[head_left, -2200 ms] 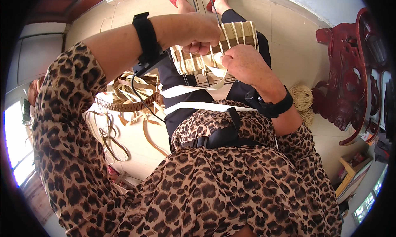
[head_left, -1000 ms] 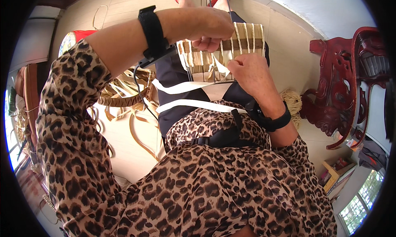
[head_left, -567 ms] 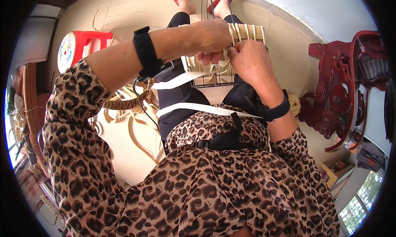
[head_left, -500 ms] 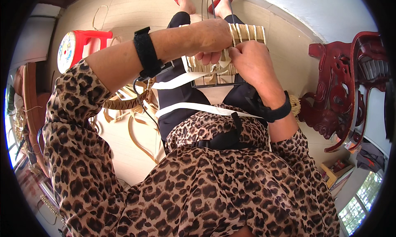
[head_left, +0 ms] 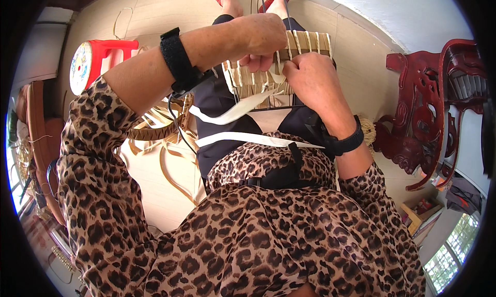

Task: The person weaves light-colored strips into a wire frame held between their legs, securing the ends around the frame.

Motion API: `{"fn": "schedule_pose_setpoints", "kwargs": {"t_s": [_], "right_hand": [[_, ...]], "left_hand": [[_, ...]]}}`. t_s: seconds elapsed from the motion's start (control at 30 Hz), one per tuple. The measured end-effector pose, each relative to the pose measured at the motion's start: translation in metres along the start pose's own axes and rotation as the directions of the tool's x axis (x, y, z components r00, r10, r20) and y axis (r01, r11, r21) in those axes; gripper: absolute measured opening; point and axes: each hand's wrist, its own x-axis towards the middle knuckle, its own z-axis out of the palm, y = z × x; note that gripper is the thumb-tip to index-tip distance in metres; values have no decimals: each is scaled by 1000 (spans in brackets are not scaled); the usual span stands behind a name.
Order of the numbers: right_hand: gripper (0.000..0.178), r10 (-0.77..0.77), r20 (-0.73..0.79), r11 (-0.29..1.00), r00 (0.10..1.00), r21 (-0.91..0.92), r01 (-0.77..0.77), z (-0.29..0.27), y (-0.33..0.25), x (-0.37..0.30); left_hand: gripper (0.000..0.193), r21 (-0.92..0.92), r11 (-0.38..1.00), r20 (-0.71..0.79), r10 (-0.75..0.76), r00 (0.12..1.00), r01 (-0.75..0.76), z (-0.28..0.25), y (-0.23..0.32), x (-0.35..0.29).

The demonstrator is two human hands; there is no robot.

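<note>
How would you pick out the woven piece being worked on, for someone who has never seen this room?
Start at the person's lap, black trousers under a leopard-print top. Just past the knees, the left hand and right hand meet on a woven panel of pale upright strips on a thin dark wire frame. Unlike the loose strips curled on the floor, its strips stand in an ordered row.

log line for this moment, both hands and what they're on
left hand: grip on woven strip panel top edge | right hand: pinching a strip on panel | loose strips on floor, left | red stool far left
</note>
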Motion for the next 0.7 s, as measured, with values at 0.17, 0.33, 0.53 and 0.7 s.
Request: {"fn": "schedule_pose_setpoints", "kwargs": {"t_s": [0.17,0.33,0.53,0.7], "right_hand": [[31,32,36,991,999,132,-37,-6,1,-10],[33,57,84,966,995,248,-76,-10,1,-25],[28,69,40,948,997,309,-78,-2,1,-26],[26,36,-12,969,999,245,-32,-4,-2,-22]], "left_hand": [[21,177,983,-5,55,998,-53,-10,2,5],[14,521,841,-358,371,857,-146,-15,-1,11],[14,458,877,-333,319,887,-144,-12,0,7],[15,491,847,-308,388,869,-205,-8,-1,8]]}}
